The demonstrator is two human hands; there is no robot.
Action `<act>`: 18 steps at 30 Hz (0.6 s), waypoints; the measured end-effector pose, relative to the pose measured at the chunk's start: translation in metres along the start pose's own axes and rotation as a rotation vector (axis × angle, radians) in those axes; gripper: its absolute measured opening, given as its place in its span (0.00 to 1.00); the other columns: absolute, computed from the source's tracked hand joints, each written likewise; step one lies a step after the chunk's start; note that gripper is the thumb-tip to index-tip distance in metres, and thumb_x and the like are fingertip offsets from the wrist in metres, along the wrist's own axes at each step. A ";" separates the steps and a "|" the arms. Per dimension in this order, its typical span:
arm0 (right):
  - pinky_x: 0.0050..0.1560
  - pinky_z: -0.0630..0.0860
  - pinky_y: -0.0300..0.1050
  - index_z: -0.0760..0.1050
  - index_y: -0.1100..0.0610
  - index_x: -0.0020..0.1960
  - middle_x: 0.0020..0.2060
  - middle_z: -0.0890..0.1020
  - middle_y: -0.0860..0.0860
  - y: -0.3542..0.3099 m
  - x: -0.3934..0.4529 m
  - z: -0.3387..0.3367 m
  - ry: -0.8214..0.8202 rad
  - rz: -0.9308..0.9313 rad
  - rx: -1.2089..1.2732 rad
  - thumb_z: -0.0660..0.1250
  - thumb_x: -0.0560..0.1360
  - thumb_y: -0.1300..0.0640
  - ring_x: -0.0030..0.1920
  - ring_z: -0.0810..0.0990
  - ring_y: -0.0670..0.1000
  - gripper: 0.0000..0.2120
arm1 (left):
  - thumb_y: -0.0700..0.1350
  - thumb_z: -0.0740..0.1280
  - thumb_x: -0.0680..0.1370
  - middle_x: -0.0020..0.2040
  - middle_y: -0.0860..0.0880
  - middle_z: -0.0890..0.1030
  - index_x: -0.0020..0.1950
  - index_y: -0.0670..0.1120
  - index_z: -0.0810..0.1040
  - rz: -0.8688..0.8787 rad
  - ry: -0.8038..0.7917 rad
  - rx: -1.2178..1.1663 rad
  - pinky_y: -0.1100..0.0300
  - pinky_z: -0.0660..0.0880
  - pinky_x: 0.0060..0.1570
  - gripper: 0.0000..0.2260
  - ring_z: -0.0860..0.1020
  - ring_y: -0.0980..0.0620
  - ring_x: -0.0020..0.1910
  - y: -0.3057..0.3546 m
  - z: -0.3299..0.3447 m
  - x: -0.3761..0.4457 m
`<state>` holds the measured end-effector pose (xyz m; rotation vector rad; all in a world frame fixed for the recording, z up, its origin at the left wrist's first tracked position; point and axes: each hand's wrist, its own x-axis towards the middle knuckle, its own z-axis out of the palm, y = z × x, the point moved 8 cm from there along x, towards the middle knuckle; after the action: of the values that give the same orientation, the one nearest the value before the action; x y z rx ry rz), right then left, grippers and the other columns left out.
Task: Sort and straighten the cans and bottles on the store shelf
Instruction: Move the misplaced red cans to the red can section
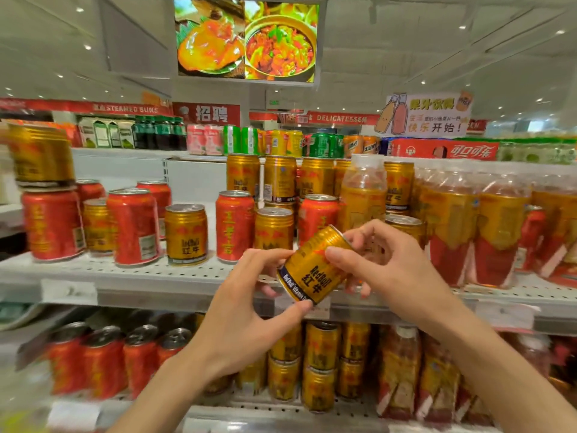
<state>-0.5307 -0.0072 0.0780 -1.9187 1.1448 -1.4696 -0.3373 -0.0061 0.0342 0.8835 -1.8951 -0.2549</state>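
A gold Red Bull can (315,267) is tilted on its side in front of the middle shelf (125,273), held between both hands. My left hand (249,310) grips its bottom end with thumb and fingers. My right hand (387,264) grips its top end. On the shelf behind stand mixed red cans (234,226) and gold cans (186,234), some stacked two high (40,157). Bottles (499,232) with orange and red labels fill the right part of the shelf.
The lower shelf (249,410) holds red cans on the left, stacked gold cans in the middle and bottles on the right. A higher back shelf carries green, yellow and pink cans (249,140). Price tags (68,292) line the shelf edge. A screen (246,39) hangs overhead.
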 end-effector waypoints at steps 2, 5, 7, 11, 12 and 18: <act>0.31 0.78 0.42 0.71 0.54 0.43 0.46 0.84 0.43 -0.005 0.005 0.011 -0.015 -0.018 -0.035 0.76 0.71 0.47 0.34 0.84 0.49 0.16 | 0.53 0.77 0.72 0.59 0.63 0.77 0.66 0.58 0.72 -0.017 0.000 0.005 0.73 0.71 0.51 0.25 0.75 0.60 0.60 -0.008 -0.009 -0.001; 0.32 0.81 0.42 0.72 0.54 0.43 0.46 0.84 0.46 -0.010 0.014 0.022 -0.022 -0.023 -0.074 0.76 0.72 0.48 0.36 0.86 0.49 0.15 | 0.60 0.73 0.71 0.58 0.66 0.77 0.66 0.61 0.70 -0.046 0.008 -0.022 0.71 0.72 0.51 0.26 0.75 0.62 0.61 -0.018 -0.017 -0.002; 0.33 0.81 0.41 0.73 0.55 0.44 0.49 0.84 0.47 -0.014 0.019 0.029 -0.026 -0.013 -0.081 0.76 0.72 0.47 0.38 0.86 0.49 0.15 | 0.64 0.71 0.69 0.59 0.66 0.78 0.66 0.62 0.68 -0.068 0.011 -0.039 0.65 0.74 0.54 0.27 0.75 0.63 0.61 -0.024 -0.021 -0.001; 0.35 0.84 0.46 0.74 0.56 0.45 0.52 0.83 0.48 -0.020 0.031 0.042 -0.045 -0.002 -0.111 0.76 0.72 0.47 0.34 0.85 0.48 0.16 | 0.66 0.71 0.69 0.58 0.63 0.80 0.66 0.62 0.69 -0.084 0.045 -0.028 0.55 0.77 0.56 0.28 0.77 0.62 0.60 -0.031 -0.031 0.005; 0.36 0.84 0.49 0.74 0.56 0.45 0.51 0.83 0.49 -0.022 0.033 0.045 -0.053 -0.005 -0.111 0.76 0.72 0.46 0.32 0.84 0.48 0.16 | 0.67 0.71 0.69 0.58 0.63 0.80 0.66 0.62 0.69 -0.087 0.053 -0.024 0.55 0.77 0.57 0.28 0.77 0.62 0.60 -0.032 -0.032 0.007; 0.31 0.82 0.45 0.73 0.55 0.46 0.48 0.84 0.52 -0.039 0.044 0.049 -0.039 -0.081 -0.113 0.75 0.73 0.50 0.34 0.83 0.48 0.14 | 0.65 0.72 0.71 0.60 0.65 0.77 0.68 0.64 0.68 -0.068 0.107 -0.029 0.64 0.77 0.53 0.28 0.76 0.63 0.59 -0.033 -0.040 0.012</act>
<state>-0.4683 -0.0280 0.1161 -2.0834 1.1680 -1.4293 -0.2912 -0.0302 0.0445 0.9248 -1.7605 -0.2707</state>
